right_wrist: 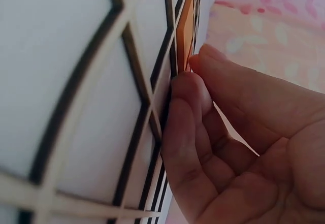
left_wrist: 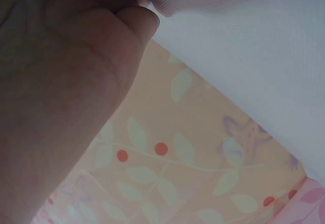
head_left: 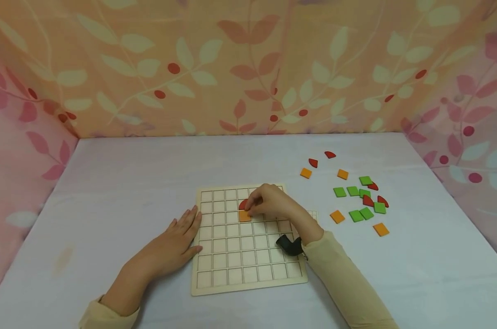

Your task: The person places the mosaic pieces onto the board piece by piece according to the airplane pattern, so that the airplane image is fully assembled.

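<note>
A pale wooden grid board (head_left: 220, 277) lies on the white-covered table. My right hand (head_left: 270, 201) is over its upper middle, curled thumb and fingers pinching the corner of an orange square tile (head_left: 244, 216) that lies in a cell. In the right wrist view, this orange tile (right_wrist: 185, 31) shows edge-on at the fingertips of my right hand (right_wrist: 228, 132). A red quarter-circle piece (head_left: 243, 204) sits just beyond it, partly hidden by the fingers. My left hand (head_left: 170, 246) rests flat at the board's left edge, fingers straight. Its palm side (left_wrist: 76, 71) fills one side of the left wrist view.
Right of the board lie scattered green squares (head_left: 340, 192), orange squares (head_left: 337, 216) and red quarter-circles (head_left: 329, 155), some overlapping. A small gridded card (head_left: 312, 214) shows partly behind the right forearm. A black curved wrist attachment (head_left: 288, 246) hangs over the board. Leaf-patterned cloth (head_left: 240, 68) walls the table.
</note>
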### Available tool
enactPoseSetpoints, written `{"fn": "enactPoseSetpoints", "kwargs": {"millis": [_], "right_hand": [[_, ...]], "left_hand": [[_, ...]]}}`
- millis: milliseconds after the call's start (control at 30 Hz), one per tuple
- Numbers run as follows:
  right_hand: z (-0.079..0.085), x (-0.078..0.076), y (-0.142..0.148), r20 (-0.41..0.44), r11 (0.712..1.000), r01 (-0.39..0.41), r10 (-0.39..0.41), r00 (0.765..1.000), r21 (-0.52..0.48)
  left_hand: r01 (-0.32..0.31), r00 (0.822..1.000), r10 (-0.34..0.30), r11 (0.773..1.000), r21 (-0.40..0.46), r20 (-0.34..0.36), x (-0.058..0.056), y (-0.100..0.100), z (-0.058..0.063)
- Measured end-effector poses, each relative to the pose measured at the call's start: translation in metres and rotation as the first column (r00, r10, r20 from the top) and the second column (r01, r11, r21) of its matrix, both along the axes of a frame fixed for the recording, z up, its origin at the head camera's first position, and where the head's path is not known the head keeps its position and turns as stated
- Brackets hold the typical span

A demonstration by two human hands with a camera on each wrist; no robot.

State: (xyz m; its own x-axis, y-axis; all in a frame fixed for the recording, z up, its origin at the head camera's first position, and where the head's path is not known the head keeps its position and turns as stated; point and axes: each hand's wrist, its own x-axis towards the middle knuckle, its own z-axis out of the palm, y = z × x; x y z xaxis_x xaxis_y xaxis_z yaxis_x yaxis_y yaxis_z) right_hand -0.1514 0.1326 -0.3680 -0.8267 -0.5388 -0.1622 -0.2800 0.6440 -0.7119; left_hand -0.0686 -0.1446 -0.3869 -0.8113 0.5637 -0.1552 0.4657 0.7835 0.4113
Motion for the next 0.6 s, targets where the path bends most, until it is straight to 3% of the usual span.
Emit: {"fn": "enactPoseSetpoints", "kwargs": {"millis": [267,433,600], "right_hand": [[0.004,0.003,0.011,0.021,0.999,0.016,-0.015,1.0,-0.038],[0.01,0.01,0.04,0.052,0.988,0.103,-0.098,0.994,-0.114],[0.011,0.021,0.074,0.122,0.969,0.216,-0.201,0.972,-0.123]], "left_hand": [[0.001,1.0,-0.001,1.0,0.0,0.014,-0.001,0.001,-0.002],[0.002,1.0,-0.002,1.0,-0.008,0.01,-0.002,0.001,-0.003],[0.0,1.0,0.0,1.0,-0.004,0.009,-0.003,-0.001,0.0]]}}
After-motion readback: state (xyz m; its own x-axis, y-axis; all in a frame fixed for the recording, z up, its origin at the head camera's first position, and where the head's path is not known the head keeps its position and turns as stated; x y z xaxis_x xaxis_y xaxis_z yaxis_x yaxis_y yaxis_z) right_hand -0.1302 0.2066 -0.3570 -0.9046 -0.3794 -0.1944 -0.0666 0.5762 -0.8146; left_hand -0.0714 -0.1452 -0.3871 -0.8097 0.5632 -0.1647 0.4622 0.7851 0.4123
